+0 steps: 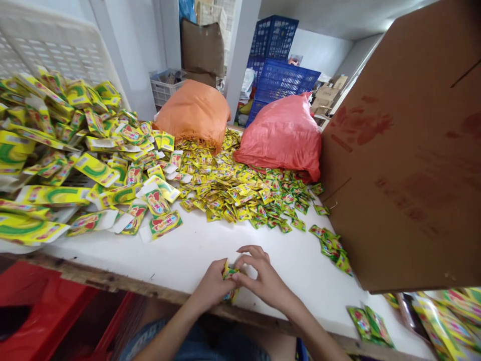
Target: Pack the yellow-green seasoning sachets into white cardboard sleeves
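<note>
I hold a small stack of packets [229, 281] pinched between my left hand [213, 287] and right hand [263, 281] at the counter [188, 250] edge, squaring them; next probably needs 1 firm grip.

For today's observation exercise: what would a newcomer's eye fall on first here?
The yellow-green sachets heaped across the middle of the white table, with two bulging sacks behind, orange and red. At the near edge, left hand and right hand hold a small sachet bundle.
</note>
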{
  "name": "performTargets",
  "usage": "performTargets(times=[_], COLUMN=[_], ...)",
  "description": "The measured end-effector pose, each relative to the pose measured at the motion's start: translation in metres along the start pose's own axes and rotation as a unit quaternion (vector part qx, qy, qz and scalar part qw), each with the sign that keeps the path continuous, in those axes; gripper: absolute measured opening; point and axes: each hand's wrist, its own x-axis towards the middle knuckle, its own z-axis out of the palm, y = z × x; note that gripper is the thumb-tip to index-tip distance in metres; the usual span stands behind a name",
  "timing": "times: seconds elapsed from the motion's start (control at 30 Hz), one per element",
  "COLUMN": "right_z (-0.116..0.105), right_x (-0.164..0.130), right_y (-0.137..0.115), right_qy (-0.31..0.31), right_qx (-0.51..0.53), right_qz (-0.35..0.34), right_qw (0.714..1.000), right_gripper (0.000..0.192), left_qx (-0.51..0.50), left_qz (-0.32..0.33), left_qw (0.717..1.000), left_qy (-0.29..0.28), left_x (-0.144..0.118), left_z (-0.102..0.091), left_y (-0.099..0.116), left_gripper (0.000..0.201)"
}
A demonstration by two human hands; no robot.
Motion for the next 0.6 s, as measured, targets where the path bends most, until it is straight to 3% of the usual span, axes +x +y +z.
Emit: performTargets(times=[0.2,0.27,0.33,0.47,0.6], right_z=[0.004,0.009,0.017,0.042,0.063], right_x=[0.006,0.006,0.002,-0.012,-0.021], right_y=[-0.005,-0.001,0.006,0.022,0.026], right_qy=[-0.023,-0.003,0.058,0.168,0.192], right_qx=[-0.011,0.013,0.076,0.268,0.366], right_qz=[-0.037,-0.04,-0.023,0.048,0.087], right_qw=[0.999,0.999,0.995,0.947,0.906], right_gripper=[0.012,0.009,0.01,0.033,0.024], left_qx=[0.027,0.017,-0.014,-0.068,-0.053], left_qz=[0.006,-0.004,-0.021,-0.048,-0.002], left_qw=[0.999,0.999,0.999,0.996,0.998], left_qy=[0.019,0.028,0.03,0.006,-0.014], left_x=[-0.002,0.0,0.001,0.003,-0.001], left_z=[-0.002,-0.004,-0.006,-0.008,-0.015], left_y=[-0.002,-0.007,-0.01,-0.006,-0.001], left_gripper=[0.016,0.013,0.013,0.026,0.036])
